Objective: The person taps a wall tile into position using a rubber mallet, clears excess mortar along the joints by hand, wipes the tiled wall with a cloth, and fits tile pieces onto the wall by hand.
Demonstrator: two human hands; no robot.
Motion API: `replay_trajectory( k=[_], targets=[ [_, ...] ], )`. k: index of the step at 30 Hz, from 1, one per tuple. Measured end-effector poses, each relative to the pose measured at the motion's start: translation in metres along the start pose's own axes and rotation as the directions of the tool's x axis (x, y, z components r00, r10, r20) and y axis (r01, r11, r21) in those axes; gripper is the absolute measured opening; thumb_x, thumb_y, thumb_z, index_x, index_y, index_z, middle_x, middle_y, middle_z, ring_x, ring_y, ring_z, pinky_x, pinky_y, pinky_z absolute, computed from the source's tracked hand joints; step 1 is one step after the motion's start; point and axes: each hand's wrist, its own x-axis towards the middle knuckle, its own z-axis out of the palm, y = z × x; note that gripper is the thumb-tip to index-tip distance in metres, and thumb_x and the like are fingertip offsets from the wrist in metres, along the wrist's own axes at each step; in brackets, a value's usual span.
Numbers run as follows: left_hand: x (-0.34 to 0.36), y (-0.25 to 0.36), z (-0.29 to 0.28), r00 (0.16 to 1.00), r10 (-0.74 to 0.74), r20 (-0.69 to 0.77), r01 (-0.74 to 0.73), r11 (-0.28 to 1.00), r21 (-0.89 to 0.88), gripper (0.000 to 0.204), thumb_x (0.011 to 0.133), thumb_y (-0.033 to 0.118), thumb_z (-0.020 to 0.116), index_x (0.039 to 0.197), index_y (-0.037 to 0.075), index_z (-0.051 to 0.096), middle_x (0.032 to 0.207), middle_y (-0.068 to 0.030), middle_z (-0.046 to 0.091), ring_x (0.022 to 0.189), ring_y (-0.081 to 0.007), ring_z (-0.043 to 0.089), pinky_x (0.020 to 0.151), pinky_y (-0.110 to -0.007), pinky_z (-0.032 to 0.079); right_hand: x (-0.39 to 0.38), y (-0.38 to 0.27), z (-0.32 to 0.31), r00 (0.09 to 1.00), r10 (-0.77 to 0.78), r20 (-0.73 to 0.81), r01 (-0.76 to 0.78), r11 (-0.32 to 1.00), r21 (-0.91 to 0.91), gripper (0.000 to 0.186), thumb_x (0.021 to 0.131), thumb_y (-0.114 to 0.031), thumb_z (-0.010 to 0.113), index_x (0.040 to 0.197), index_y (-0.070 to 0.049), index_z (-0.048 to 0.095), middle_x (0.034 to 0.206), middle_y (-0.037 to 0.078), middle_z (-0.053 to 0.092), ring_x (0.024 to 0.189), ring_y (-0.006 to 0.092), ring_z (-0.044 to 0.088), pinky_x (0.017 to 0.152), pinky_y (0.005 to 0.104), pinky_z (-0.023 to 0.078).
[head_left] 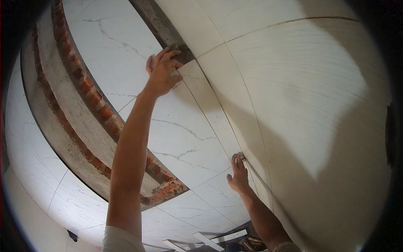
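- Nearest of all is the person's left forearm (128, 168), bare from a pale sleeve at the lower edge and stretched up across the wall.
- The left hand (161, 73) lies flat on the upper edge of a white marble-veined tile (184, 138), fingers spread and pressed on it, gripping nothing; the fingertips reach a bare grey mortar strip (161, 23) just above the tile's top corner.
- The right hand (238, 174) sits lower down at the tile's right edge, where it meets the corner with the adjoining wall. Its fingers are held together and extended along the joint; whether something small is pinched at the fingertips I cannot tell.
- The adjoining wall (302, 105) on the right carries pale cream tiles with fine ripples, half in shadow.
- Left of the tile runs an opening edged in red brick and grey render (84, 90), with more white veined tiles (37, 168) beyond it.
- Down at the bottom, between the arms, some pale strips and scraps (214, 240) lie on a dark floor.
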Motion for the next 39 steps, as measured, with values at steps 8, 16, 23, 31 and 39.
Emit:
replay_trajectory(
  k=[8, 16, 23, 31, 39],
  targets=[
    [-0.001, 0.002, 0.006, 0.999, -0.021, -0.039, 0.023, 0.999, 0.045, 0.031, 0.073, 0.014, 0.080, 0.101, 0.017, 0.068, 0.150, 0.0046, 0.048, 0.151, -0.0230, 0.025, 0.122, -0.057, 0.005, 0.000, 0.001, 0.001, 1.000, 0.011, 0.008, -0.011, 1.000, -0.007, 0.102, 0.085, -0.011, 0.071, 0.163, -0.014, 0.005, 0.169, 0.018, 0.007, 0.152, 0.0397, 0.023, 0.109, 0.0680, 0.035],
    [0.005, 0.004, 0.009, 0.998, -0.048, -0.040, 0.053, 0.988, 0.142, 0.030, 0.073, 0.012, 0.077, 0.101, 0.016, 0.067, 0.149, 0.0038, 0.048, 0.150, -0.0232, 0.027, 0.121, -0.059, 0.010, 0.003, -0.001, -0.002, 1.000, 0.010, 0.015, -0.011, 0.999, 0.037, 0.099, 0.086, -0.012, 0.070, 0.162, -0.013, 0.007, 0.169, 0.018, 0.007, 0.153, 0.0385, 0.021, 0.108, 0.0698, 0.035],
    [0.005, 0.012, 0.012, 0.994, -0.089, -0.056, 0.097, 0.982, 0.163, 0.027, 0.073, 0.009, 0.075, 0.099, 0.016, 0.066, 0.149, 0.0039, 0.048, 0.149, -0.0236, 0.029, 0.121, -0.057, 0.013, 0.003, 0.004, -0.002, 0.999, -0.011, 0.033, 0.010, 0.999, 0.035, 0.100, 0.087, -0.013, 0.071, 0.162, -0.014, 0.005, 0.170, 0.017, 0.004, 0.154, 0.0368, 0.020, 0.108, 0.0687, 0.036],
    [0.007, 0.010, 0.010, 0.992, -0.118, -0.037, 0.122, 0.980, 0.160, 0.026, 0.073, 0.010, 0.074, 0.096, 0.018, 0.068, 0.152, 0.0029, 0.045, 0.150, -0.0251, 0.026, 0.120, -0.058, 0.016, 0.004, 0.008, 0.000, 0.999, -0.017, 0.037, 0.015, 0.998, 0.055, 0.102, 0.087, -0.013, 0.071, 0.163, -0.015, 0.003, 0.170, 0.016, 0.004, 0.154, 0.0363, 0.020, 0.110, 0.0653, 0.036],
    [0.007, 0.018, 0.007, 0.985, -0.162, -0.058, 0.170, 0.968, 0.183, 0.028, 0.070, 0.012, 0.076, 0.096, 0.020, 0.072, 0.162, -0.0032, 0.033, 0.153, -0.0334, 0.018, 0.118, -0.062, 0.015, 0.004, 0.013, 0.006, 0.999, -0.040, -0.004, 0.040, 0.996, 0.085, 0.104, 0.085, -0.014, 0.072, 0.163, -0.016, 0.003, 0.170, 0.017, 0.004, 0.153, 0.0376, 0.022, 0.111, 0.0643, 0.036]
  ],
)
